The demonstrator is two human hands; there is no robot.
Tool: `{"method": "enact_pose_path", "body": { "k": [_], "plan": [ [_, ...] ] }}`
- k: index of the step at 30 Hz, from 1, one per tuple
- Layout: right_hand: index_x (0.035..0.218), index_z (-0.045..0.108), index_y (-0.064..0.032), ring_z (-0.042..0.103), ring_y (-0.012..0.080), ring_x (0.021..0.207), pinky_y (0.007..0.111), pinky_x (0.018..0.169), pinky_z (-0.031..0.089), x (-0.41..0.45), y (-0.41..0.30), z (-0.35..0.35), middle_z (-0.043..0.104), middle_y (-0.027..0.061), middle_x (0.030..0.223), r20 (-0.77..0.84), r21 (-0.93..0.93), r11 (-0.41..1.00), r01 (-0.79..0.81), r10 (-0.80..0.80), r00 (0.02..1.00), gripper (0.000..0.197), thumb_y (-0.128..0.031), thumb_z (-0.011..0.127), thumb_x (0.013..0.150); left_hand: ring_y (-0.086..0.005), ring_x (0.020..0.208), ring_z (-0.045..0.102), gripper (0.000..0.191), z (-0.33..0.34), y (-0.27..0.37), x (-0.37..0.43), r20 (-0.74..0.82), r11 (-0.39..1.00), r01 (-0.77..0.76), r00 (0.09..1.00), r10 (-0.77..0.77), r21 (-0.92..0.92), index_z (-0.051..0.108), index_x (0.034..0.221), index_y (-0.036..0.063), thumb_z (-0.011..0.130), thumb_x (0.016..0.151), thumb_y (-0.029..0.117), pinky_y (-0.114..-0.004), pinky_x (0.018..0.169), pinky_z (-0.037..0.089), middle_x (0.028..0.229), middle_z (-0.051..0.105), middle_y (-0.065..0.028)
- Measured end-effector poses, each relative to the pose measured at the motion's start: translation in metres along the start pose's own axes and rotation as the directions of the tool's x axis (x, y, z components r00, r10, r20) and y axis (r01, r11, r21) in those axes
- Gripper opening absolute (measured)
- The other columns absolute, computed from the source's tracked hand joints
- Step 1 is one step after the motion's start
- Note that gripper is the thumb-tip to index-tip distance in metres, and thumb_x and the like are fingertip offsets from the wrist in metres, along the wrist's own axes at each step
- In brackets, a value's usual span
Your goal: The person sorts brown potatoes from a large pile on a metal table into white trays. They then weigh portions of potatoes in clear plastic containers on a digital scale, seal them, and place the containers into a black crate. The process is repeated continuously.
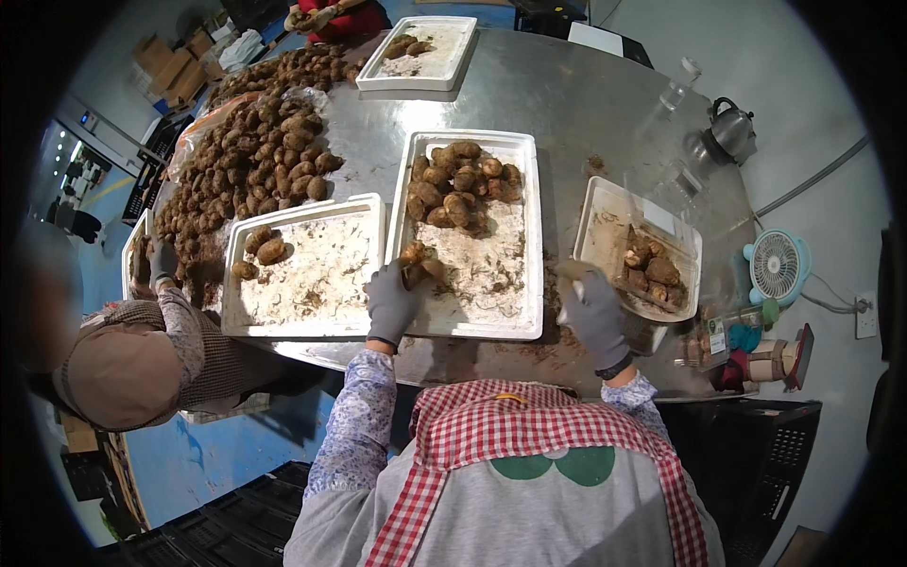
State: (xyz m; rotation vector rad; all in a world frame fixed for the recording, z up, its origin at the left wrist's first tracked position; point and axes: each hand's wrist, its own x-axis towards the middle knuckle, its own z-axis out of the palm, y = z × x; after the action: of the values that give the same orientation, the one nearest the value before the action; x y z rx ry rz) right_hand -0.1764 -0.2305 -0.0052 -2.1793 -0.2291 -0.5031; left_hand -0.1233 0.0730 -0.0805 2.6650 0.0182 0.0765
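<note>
My left hand (393, 301), in a grey glove, holds a brown taro corm (414, 261) over the left edge of a white foam tray (535, 248). Farther up that tray lies a heap of hairy brown taro corms (460, 184). My right hand (594, 312), also gloved in grey, is raised between this tray and a smaller white tray (582, 227); something pale and blurred shows at its fingers, and I cannot tell what it is. The smaller tray holds several corms (655, 271). Left of the middle tray, another foam tray (305, 332) holds three corms (271, 251) and root scraps.
A large taro heap (248, 156) covers the left of the metal table (567, 106). A co-worker (134, 354) stands at the left, another (347, 21) at the far side by a foam tray (418, 83). A kettle (730, 127), a fan (777, 266) and plastic containers stand right.
</note>
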Motion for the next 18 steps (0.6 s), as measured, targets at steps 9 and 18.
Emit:
{"method": "enact_pose_path", "body": {
  "k": [9,18],
  "plan": [
    [0.087,0.063,-0.0009,0.061,0.0332,0.077,0.036,0.067,0.049,0.010,0.008,0.090,0.062,0.0160,0.081,0.310,-0.033,0.999,0.027,-0.015,0.951,0.021,-0.021,0.066,0.084,-0.0242,0.112,0.056,0.064,-0.012,0.018,-0.040,0.239,-0.177,0.266,0.957,0.163,-0.947,0.040,0.133,-0.0010,0.072,0.080,0.013,-0.034,0.097,0.046,0.122,0.055,-0.0147],
    [0.125,0.052,-0.0054,0.064,0.0371,0.086,0.041,0.076,0.051,0.010,-0.044,0.136,0.064,0.0241,0.097,0.589,0.116,0.977,-0.178,0.077,0.805,0.045,-0.039,0.047,0.096,-0.0236,0.117,0.052,0.057,-0.013,0.008,-0.054,0.157,-0.276,0.169,0.985,0.065,-0.946,0.035,0.137,-0.0031,0.062,0.090,0.014,-0.035,0.099,0.043,0.130,0.049,-0.0138]
  ]
}}
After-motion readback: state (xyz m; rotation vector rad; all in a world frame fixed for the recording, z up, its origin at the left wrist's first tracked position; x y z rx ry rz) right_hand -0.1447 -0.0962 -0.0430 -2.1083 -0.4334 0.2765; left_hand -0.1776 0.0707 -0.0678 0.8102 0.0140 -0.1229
